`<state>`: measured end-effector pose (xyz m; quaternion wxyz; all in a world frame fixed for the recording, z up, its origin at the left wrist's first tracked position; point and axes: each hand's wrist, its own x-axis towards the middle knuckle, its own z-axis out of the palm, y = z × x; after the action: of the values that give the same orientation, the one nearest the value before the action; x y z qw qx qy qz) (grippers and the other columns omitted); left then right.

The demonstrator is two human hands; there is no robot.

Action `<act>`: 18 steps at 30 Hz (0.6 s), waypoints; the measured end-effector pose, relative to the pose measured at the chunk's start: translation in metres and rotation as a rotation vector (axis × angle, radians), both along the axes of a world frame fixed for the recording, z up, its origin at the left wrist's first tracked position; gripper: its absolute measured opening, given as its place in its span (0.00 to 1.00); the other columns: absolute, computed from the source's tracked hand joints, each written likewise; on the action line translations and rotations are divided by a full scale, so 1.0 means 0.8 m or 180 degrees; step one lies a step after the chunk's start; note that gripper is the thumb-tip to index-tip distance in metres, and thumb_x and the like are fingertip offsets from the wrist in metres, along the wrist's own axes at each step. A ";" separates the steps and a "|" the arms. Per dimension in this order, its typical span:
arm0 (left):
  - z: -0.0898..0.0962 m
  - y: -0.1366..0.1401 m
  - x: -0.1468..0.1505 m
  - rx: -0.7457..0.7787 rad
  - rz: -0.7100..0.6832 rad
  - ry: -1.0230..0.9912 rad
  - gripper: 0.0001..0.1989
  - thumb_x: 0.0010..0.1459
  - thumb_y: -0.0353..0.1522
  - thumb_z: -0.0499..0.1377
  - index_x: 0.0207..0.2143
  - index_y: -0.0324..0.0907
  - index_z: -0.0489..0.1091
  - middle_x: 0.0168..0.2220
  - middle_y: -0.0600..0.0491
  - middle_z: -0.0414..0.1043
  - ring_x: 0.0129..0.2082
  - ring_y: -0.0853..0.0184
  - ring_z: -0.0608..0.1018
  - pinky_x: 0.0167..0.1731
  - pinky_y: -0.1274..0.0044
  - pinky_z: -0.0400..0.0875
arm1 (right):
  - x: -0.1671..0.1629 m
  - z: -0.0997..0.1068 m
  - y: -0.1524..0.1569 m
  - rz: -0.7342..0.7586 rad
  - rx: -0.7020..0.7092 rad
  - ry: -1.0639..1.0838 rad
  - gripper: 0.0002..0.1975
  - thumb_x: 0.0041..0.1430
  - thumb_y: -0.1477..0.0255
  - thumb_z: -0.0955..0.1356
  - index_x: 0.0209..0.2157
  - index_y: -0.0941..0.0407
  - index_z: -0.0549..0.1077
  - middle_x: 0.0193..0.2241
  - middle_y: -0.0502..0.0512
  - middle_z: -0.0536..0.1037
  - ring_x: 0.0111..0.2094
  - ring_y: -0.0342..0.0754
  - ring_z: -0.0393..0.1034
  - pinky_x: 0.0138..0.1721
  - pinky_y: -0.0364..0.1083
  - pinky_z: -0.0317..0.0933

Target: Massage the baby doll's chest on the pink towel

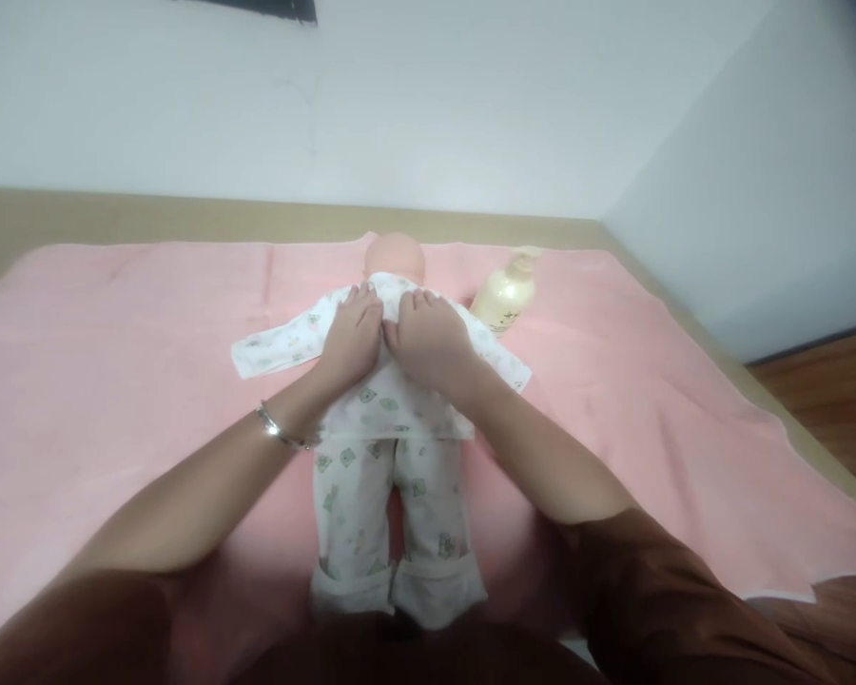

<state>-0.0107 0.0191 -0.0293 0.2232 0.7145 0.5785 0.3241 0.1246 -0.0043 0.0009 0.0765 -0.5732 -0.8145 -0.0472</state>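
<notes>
A baby doll [395, 255] with a bare, smooth head lies stretched out on a pink blanket; no face shows on it. It wears a white printed top [392, 404] with the sleeves spread to both sides, and matching white trousers [357, 495] with turned-up cuffs. My left hand [358, 333] rests flat on the upper left of the top, fingers stretched toward the doll's head. Beside it, my right hand [432, 338] lies on the upper right, thumb pointing inward and fingers slightly bent. Both hands touch the cloth, and neither visibly grips anything.
A pale yellow pump bottle [503, 297] lies tilted on the pink blanket [149, 352], just right of the doll's shoulder. Behind the blanket runs a tan surface edge [185, 214] against a white wall [428, 114]. Wooden floor [834, 400] shows at the right.
</notes>
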 end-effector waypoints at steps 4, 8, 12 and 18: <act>-0.008 0.005 -0.001 0.0262 -0.0011 -0.0021 0.25 0.68 0.37 0.39 0.57 0.38 0.69 0.67 0.44 0.63 0.71 0.58 0.60 0.71 0.59 0.51 | -0.013 0.002 -0.028 0.0093 0.0241 -0.0322 0.25 0.69 0.75 0.53 0.55 0.76 0.69 0.52 0.80 0.75 0.54 0.66 0.70 0.55 0.58 0.63; -0.015 0.006 -0.002 0.0319 0.0109 0.0063 0.27 0.67 0.37 0.41 0.58 0.34 0.68 0.67 0.41 0.61 0.70 0.55 0.60 0.71 0.58 0.51 | -0.016 0.000 -0.031 0.0201 0.0195 -0.0289 0.25 0.65 0.81 0.54 0.59 0.76 0.66 0.57 0.78 0.72 0.60 0.64 0.66 0.60 0.57 0.59; -0.020 0.003 -0.004 0.0343 0.0268 -0.0208 0.26 0.66 0.36 0.44 0.61 0.37 0.67 0.67 0.44 0.63 0.69 0.57 0.63 0.71 0.58 0.54 | -0.009 -0.008 0.001 0.0112 0.0036 0.0306 0.27 0.70 0.73 0.55 0.64 0.74 0.60 0.65 0.75 0.64 0.67 0.62 0.56 0.67 0.56 0.51; -0.017 0.000 -0.004 0.0298 0.0290 -0.0270 0.27 0.63 0.34 0.45 0.61 0.36 0.68 0.66 0.46 0.64 0.69 0.59 0.64 0.72 0.64 0.54 | -0.003 -0.018 0.034 -0.0138 -0.0072 0.0718 0.29 0.70 0.66 0.57 0.64 0.73 0.60 0.66 0.75 0.61 0.69 0.62 0.53 0.69 0.58 0.48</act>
<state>-0.0139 0.0191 -0.0432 0.1988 0.6827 0.5847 0.3906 0.1223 0.0233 -0.0131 0.1602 -0.5931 -0.7886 0.0253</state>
